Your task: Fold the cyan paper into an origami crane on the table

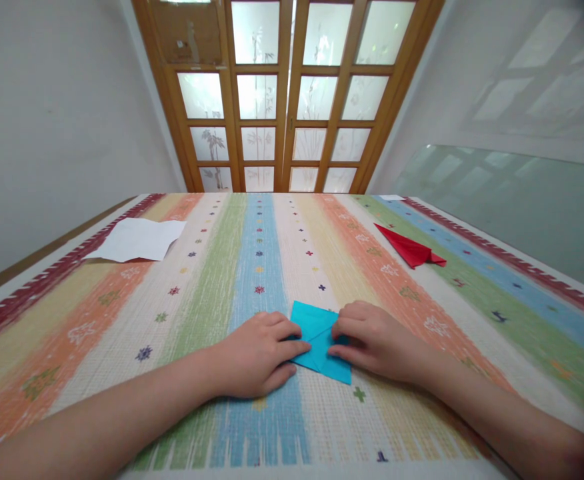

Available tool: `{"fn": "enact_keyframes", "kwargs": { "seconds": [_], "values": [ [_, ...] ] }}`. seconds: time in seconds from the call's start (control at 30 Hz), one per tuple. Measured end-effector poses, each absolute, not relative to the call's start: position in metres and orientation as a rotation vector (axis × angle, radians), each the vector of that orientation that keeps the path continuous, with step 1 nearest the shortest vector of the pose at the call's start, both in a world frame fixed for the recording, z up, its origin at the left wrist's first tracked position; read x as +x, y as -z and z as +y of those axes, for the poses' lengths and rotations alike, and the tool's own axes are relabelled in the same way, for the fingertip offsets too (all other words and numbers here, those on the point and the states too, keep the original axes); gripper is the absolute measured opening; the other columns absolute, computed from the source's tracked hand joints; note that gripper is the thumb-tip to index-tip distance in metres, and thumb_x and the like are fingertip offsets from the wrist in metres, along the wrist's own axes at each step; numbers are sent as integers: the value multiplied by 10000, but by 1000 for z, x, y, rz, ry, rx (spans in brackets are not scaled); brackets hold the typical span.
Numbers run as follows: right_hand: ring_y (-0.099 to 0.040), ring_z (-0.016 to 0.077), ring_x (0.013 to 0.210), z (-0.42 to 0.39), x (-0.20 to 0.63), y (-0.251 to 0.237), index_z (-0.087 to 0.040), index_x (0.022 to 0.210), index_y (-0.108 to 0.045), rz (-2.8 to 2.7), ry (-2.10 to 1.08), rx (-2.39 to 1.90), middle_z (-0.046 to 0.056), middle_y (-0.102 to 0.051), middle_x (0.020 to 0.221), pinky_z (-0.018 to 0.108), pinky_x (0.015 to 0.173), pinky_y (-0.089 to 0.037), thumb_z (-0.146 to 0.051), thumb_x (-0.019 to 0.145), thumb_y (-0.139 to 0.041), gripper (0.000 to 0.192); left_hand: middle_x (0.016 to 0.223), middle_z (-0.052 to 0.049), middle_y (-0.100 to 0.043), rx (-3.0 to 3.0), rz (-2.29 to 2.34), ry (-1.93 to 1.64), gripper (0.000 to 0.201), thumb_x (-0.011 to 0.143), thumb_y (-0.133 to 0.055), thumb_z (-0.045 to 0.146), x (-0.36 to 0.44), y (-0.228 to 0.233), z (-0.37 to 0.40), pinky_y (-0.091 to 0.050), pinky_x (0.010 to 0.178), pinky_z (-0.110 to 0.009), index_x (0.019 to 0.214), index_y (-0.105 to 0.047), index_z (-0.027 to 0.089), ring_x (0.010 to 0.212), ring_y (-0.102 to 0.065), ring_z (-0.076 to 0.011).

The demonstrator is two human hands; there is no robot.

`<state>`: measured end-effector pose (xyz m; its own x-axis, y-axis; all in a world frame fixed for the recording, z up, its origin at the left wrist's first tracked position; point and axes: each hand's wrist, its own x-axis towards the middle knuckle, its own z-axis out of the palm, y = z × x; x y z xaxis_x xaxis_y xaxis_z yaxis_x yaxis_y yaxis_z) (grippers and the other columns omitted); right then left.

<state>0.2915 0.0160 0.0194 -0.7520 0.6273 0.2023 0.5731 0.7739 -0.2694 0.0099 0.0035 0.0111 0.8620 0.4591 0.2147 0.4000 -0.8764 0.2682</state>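
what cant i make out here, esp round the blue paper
Head view: folded bright blue paper; parts of its sides are hidden by the left hand and right hand.
Head view: its underside, hidden against the striped multicoloured tablecloth.
Head view: small white thing at the far right, too small to identify.
Head view: upper arms, cut off by the lower corners.

Blue sheet (318, 327) is creased matt paper, red folded piece (408, 249) smooth paper, white sheet (135, 241) plain matt paper. Table cover (217, 273) looks like cloth from here, woven texture. Door frames (230, 100) smooth wood; panes (258, 97) frosted glass. Panel (512, 213) to my right glossy, reflective. Left wall (57, 120) matt.
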Motion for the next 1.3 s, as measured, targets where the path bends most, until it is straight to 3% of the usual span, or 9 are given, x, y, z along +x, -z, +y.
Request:
{"fn": "enact_keyframes", "kwargs": {
  "seconds": [0.23,0.53,0.77,0.87,1.03,1.3],
  "values": [
    [-590,223,848,10,290,-24,-204,1049,-690,-2751,-331,-866,73,-668,908,355,750,-406,-460,935,-598,295,1384,-127,-550,2799,699,-384,427,934,-548,314,8,-7,3,-368,1089,-513,1348,-557,209,1285,-487,-312],
    [-616,260,1027,10,288,-27,-191,1174,-677,-2748,-370,-915,133,-659,1142,411,894,-484,-445,932,-608,358,1218,-99,-672,2794,624,-458,312,952,-532,299,8,-9,5,-430,1005,-473,1230,-643,207,1097,-611,-267],
    [-590,273,1171,9,284,-22,-193,1113,-662,-2748,-505,-813,139,-598,1327,431,979,-488,-427,907,-646,312,981,-66,-747,2786,448,-606,253,969,-477,224,13,-12,-6,-496,893,-392,1114,-678,173,914,-674,-204],
    [-580,270,1187,7,282,-19,-196,1050,-661,-2740,-523,-778,129,-598,1332,441,997,-484,-377,891,-669,241,1013,-79,-736,2793,509,-693,252,966,-473,212,13,-11,-5,-516,865,-389,1104,-676,157,924,-668,-212],
    [-595,252,1168,5,279,-17,-194,996,-666,-2728,-485,-712,118,-651,1235,437,993,-496,-295,930,-612,133,1236,-114,-671,2780,738,-667,305,958,-505,237,10,-5,4,-475,1026,-463,1224,-636,169,1162,-600,-263],
    [-630,240,1128,1,275,-22,-190,1171,-670,-2750,-366,-616,107,-715,1104,432,984,-514,-209,962,-538,248,1386,-130,-592,2788,761,-488,432,939,-540,268,9,-1,7,-412,1104,-520,1365,-549,195,1306,-523,-298]
  ]
}}
